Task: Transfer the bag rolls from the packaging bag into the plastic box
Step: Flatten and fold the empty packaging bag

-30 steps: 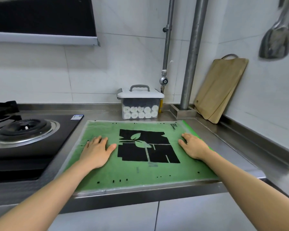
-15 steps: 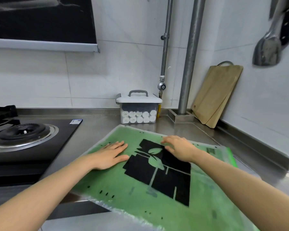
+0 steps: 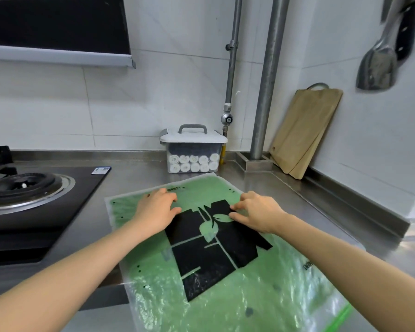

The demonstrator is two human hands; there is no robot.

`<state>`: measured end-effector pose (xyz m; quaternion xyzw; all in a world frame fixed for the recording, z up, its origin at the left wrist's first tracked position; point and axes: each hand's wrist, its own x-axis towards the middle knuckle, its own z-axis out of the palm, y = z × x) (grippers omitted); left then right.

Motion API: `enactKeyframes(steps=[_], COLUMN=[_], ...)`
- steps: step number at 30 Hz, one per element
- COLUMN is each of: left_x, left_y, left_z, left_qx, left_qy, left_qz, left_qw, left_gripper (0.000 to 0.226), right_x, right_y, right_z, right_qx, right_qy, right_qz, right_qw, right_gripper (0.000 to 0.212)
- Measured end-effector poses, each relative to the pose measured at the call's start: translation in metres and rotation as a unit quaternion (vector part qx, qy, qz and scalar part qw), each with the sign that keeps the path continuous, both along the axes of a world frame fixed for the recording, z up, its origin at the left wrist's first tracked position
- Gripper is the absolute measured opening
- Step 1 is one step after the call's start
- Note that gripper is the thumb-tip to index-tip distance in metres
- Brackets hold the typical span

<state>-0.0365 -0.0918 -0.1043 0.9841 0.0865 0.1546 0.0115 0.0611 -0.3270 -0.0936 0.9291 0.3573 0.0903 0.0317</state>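
Observation:
The green packaging bag (image 3: pixel 225 283) with a black leaf print lies flat and askew on the steel counter, its near end hanging over the front edge. My left hand (image 3: pixel 156 209) presses flat on the bag near its far edge. My right hand (image 3: pixel 256 212) sits on the print with bent fingers and thumb pinching the film. At the back wall stands the clear plastic box (image 3: pixel 193 152), its white handled lid on. Several white bag rolls (image 3: pixel 193 163) are stacked in two rows inside it. No rolls show inside the bag.
A black gas stove (image 3: pixel 31 195) fills the counter's left side. Two metal pipes (image 3: pixel 265 92) rise behind the box. A wooden cutting board (image 3: pixel 304 130) leans in the right corner, and a metal spatula (image 3: pixel 379 65) hangs on the right wall.
The bag has been turned and dragged toward me, so it now overhangs the counter edge. Both hands slid to its far part, and my right fingers have bent from flat into a pinch.

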Motion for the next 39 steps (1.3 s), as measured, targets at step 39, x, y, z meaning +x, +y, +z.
enactKeyframes(steps=[39], left_x=[-0.144], left_y=[0.012], left_z=[-0.025], left_qx=[0.098], left_qy=[0.144], left_qz=[-0.137], left_qw=[0.975], left_gripper=[0.078], right_x=[-0.071], right_y=[-0.096], right_z=[-0.052], right_qx=[0.097], right_qy=[-0.067], right_qz=[0.14], right_qw=[0.983], right_gripper=[0.067])
